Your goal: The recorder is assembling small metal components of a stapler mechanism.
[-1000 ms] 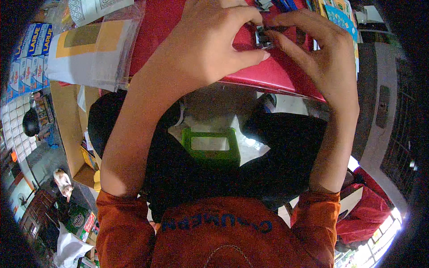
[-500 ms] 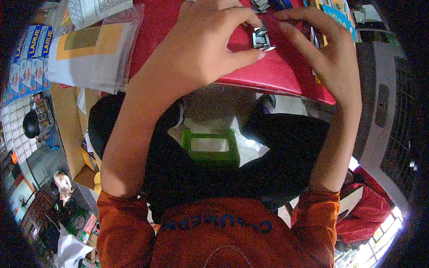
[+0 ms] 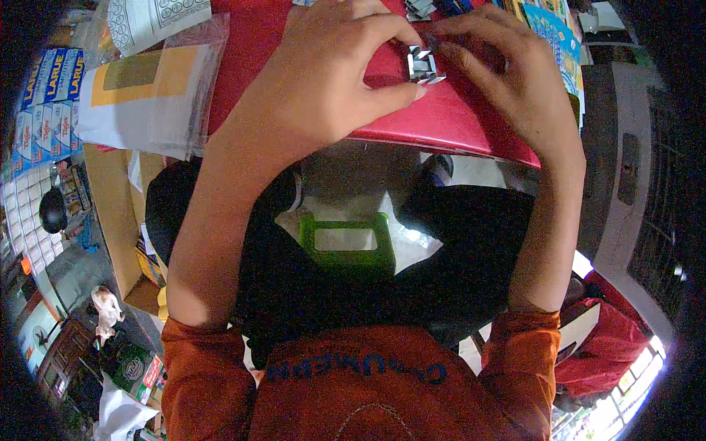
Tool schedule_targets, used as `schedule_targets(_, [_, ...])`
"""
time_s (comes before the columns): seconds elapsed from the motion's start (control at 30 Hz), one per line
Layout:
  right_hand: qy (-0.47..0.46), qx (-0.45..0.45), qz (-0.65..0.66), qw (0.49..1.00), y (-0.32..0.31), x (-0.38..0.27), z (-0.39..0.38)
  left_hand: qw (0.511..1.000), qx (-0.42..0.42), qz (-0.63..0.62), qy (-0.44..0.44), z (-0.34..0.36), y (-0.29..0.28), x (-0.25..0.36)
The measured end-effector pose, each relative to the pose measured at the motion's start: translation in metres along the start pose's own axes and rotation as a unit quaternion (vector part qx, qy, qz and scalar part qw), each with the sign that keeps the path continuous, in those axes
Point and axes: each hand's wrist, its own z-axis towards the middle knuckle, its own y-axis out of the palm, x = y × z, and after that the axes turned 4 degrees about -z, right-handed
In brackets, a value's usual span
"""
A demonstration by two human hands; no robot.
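Observation:
Both my hands meet over the near edge of a red table (image 3: 441, 121). My left hand (image 3: 323, 81) and my right hand (image 3: 507, 81) together pinch a small silvery metal piece (image 3: 423, 65) between thumb and fingertips. The piece is folded, with angular shiny faces, and is held just above the red surface. More small metal pieces (image 3: 419, 7) lie at the far edge of the picture, partly cut off.
A clear plastic bag with yellow and white paper (image 3: 140, 95) lies at the table's left. Colourful printed packets (image 3: 548, 22) sit at the right. Below the table, a green plastic stool (image 3: 346, 246) stands between my dark-trousered legs. Stacked boxes (image 3: 33, 110) fill the far left.
The metal piece has come up and slightly left within my fingers, and both hands have shifted a little toward me along the red table.

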Motion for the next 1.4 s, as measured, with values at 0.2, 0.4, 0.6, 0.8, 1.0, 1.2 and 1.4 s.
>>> schedule_targets(0.2, [0.011,0.024,0.042,0.999,0.012,0.017,0.001,1.000,-0.011,0.005,-0.007,0.002,-0.001,0.003])
schedule_targets(0.4, [0.010,-0.012,0.014,1.000,0.000,0.006,0.000,0.999,0.014,0.033,0.000,-0.001,0.001,0.002])
schedule_targets(0.6, [0.092,0.015,0.172,0.981,0.004,-0.001,0.002,1.000,-0.004,0.002,-0.009,0.000,0.000,0.002])
schedule_targets(0.8, [0.107,0.057,0.090,0.988,0.001,-0.020,-0.005,0.999,0.014,0.022,0.035,-0.001,0.001,-0.001])
schedule_targets(1.0, [0.001,0.073,0.072,0.995,0.017,0.022,-0.003,1.000,0.014,0.013,0.020,-0.001,0.002,-0.001])
schedule_targets(1.2, [-0.015,0.061,0.004,0.998,0.009,0.019,-0.008,1.000,-0.010,0.016,-0.009,0.002,-0.001,0.003])
schedule_targets(1.4, [0.005,0.052,0.081,0.995,0.009,0.022,-0.009,0.999,0.015,0.016,0.027,-0.001,0.001,0.001])
